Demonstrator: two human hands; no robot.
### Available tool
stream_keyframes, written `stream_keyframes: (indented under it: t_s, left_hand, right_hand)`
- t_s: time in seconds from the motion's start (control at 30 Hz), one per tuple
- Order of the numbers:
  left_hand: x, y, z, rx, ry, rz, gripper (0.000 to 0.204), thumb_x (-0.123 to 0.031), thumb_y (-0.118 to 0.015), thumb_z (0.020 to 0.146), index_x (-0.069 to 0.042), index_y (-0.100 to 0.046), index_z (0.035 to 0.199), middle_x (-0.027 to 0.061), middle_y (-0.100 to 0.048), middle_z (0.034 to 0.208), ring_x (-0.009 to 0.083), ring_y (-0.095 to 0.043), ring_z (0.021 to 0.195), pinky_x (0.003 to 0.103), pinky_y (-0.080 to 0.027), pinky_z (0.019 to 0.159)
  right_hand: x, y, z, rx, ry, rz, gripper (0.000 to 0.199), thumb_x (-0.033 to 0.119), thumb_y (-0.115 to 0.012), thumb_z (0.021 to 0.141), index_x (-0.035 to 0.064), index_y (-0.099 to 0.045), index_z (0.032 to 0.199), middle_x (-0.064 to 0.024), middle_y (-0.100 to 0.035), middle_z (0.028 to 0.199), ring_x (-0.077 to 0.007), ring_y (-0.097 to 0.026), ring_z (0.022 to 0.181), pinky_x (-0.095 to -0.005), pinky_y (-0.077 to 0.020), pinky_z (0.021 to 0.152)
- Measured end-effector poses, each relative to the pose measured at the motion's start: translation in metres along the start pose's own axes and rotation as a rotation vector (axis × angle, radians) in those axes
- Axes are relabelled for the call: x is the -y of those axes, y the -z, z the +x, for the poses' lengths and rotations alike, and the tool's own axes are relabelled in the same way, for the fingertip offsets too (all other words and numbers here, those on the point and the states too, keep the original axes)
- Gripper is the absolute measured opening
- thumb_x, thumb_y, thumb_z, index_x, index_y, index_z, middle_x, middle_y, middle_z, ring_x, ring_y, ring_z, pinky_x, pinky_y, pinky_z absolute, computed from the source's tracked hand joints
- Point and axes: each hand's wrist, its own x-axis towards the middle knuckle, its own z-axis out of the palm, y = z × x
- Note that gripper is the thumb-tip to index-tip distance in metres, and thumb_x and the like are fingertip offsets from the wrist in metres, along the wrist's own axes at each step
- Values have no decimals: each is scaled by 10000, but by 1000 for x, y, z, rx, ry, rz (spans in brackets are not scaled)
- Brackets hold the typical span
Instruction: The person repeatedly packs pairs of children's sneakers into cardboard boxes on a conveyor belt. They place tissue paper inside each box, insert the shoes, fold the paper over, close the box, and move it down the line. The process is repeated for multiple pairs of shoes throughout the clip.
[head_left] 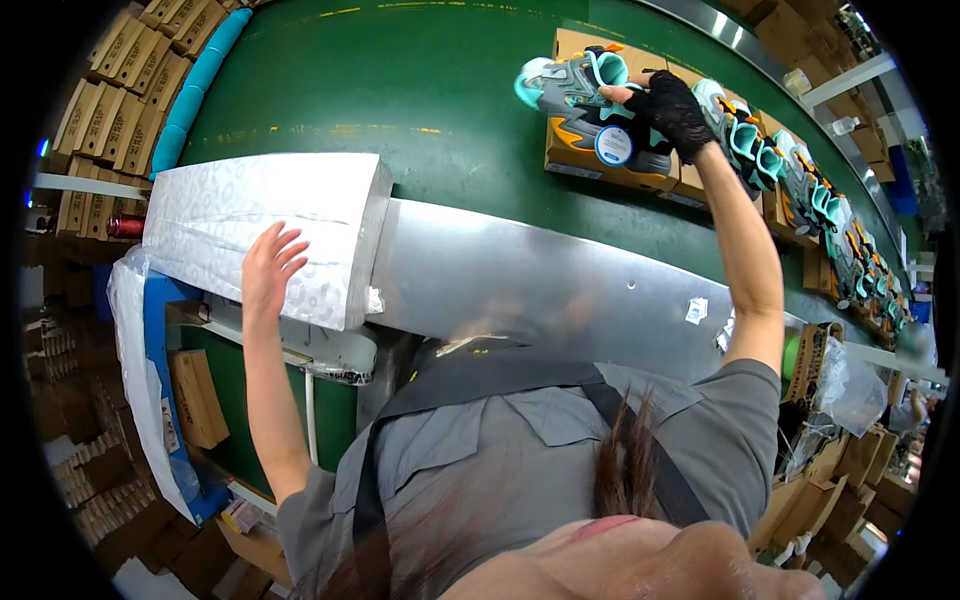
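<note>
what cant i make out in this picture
All in the head view:
Part of the nearest grey-and-mint sneakers: hidden behind the gloved right hand.
Fine print on the round tag: too small.
Farthest sneakers: small, overlapping, blurred toward the rim.
Whether the left hand touches the white patterned paper: unclear from above.
</note>
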Motion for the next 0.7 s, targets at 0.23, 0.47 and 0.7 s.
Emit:
stream_keyframes:
  t_s: [0.23, 0.47, 0.7]
  left_hand:
    - [19, -148, 33, 207, -532, 441, 377, -256, -558, 836, 26, -528, 1085, 126, -553, 1057, 202, -532, 960, 287, -416, 817]
    - [122, -231, 43, 786, -555, 887, 405, -314, -528, 831, 1, -541, 1085, 199, -555, 1084, 322, -535, 1005, 386, -386, 871]
    - [82, -270, 62, 764, -605, 1017, 543, -387, -519, 833, 38, -447, 1163, 254, -497, 1108, 356, -490, 1036, 388, -377, 883]
  right_hand:
    - [42, -38, -110, 299, 559, -208, 553, 590, -618, 580, 135, -639, 894, -103, -617, 766, -236, -613, 734, -354, -481, 654]
    - [20, -102, -116, 311, 390, 168, 234, 382, -604, 701, 149, -606, 714, -96, -596, 733, -272, -581, 772, -458, -422, 711]
    - [-90, -186, -26, -332, 49, -472, 417, 214, -401, 816, 78, -424, 1210, -257, -309, 1303, -409, -262, 1230, -708, -152, 870]
